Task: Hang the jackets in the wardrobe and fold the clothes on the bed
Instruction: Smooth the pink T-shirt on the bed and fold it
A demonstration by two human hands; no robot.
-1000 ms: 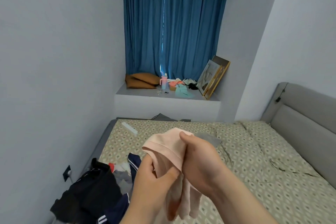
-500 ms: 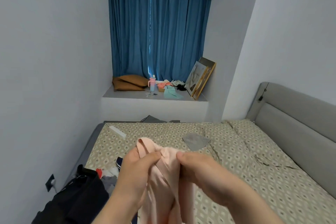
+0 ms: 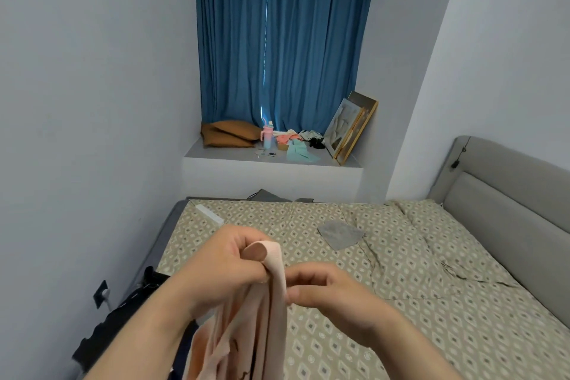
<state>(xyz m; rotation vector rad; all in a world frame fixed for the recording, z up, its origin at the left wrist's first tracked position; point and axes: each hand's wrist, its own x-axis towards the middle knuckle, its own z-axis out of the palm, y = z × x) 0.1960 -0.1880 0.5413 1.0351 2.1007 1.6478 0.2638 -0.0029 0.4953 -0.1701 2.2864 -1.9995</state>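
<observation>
I hold a pale pink garment (image 3: 262,318) up over the bed (image 3: 401,302). My left hand (image 3: 222,268) grips its upper edge, fingers curled round the bunched fabric. My right hand (image 3: 320,290) pinches the same edge just to the right. The rest of the pink cloth hangs down between my forearms and out of the frame's bottom. A dark pile of clothes (image 3: 123,318) lies at the bed's near left edge, partly hidden by my left arm. A small grey cloth (image 3: 339,234) lies flat farther back on the patterned sheet.
A grey padded headboard (image 3: 509,210) runs along the right. Behind the bed, a window ledge (image 3: 246,160) under blue curtains (image 3: 277,40) carries brown cushions, a pink bottle, loose clothes and leaning picture frames. A white remote (image 3: 209,214) lies near the bed's far left corner.
My hands have drawn the pink garment's edge into a narrower bunch, the left hand now on top and the right beside it. The view has tilted slightly.
</observation>
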